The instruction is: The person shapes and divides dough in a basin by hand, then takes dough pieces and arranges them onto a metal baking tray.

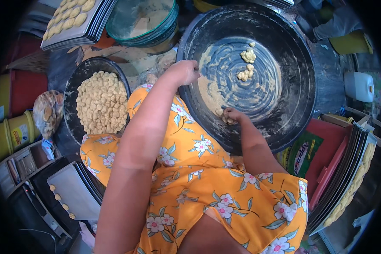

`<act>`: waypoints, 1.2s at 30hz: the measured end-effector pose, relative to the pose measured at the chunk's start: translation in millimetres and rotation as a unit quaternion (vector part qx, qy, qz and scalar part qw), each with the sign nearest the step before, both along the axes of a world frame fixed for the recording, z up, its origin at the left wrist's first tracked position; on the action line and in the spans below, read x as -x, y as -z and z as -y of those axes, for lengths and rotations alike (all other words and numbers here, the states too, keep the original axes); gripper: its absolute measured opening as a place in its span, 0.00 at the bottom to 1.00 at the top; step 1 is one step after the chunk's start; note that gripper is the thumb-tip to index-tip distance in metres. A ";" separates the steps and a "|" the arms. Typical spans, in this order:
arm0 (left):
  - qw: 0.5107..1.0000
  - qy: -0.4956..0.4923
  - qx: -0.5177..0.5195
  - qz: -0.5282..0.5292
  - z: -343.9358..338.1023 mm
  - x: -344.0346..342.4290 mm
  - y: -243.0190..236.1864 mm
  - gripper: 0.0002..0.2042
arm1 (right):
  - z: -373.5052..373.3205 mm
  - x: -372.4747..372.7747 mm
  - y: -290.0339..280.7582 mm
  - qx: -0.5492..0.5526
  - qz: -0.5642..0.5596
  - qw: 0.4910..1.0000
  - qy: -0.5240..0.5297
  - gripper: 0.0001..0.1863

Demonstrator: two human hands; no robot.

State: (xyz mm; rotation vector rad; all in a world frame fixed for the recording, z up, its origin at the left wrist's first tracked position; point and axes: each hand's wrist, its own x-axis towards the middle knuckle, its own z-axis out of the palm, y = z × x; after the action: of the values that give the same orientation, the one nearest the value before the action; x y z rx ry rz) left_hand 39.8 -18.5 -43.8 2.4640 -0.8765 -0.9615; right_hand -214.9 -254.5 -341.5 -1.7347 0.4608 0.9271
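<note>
Large black basin, floured: few dough pieces lie near centre. Left hand grips the near rim, fingers curled. Right hand pinches 1 small clump inside. Dough likely soft, light, crumbly; best cupped from beneath.

Left of centre: smaller black basin heaped with pale dough pieces. Upper left: stack of baking trays with shaped pieces on top. Top centre: stacked green bowls, floury. Far left: yellow tins, clear bag. Lower left: tray, few pieces. Right edge: upright tray stack, white jug.
</note>
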 end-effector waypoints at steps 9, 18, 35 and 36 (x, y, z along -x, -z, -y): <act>1.000 -0.011 -0.013 -0.012 1.0 5.6 -17.5 0.20 | -50.1 11.9 -34.2 0.201 0.180 0.962 0.045 0.33; 1.000 -0.007 -0.016 -0.003 -5.0 3.8 -6.7 0.17 | -29.8 -3.4 -54.0 0.031 -0.001 0.996 0.081 0.23; 0.805 -0.173 0.526 0.212 -64.2 65.9 -148.9 0.14 | -233.1 -249.0 -333.2 -0.401 0.247 0.882 0.021 0.32; 0.823 -0.125 0.546 0.090 -82.5 83.9 -166.2 0.15 | -250.8 -254.1 -343.0 -0.378 0.265 0.878 -0.125 0.37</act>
State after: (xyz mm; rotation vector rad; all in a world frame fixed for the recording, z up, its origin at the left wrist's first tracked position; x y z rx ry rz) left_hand -44.1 64.0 122.5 1.5757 -0.7954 -0.0227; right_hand 39.3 -3.7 1.6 -1.2366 -0.4593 0.6307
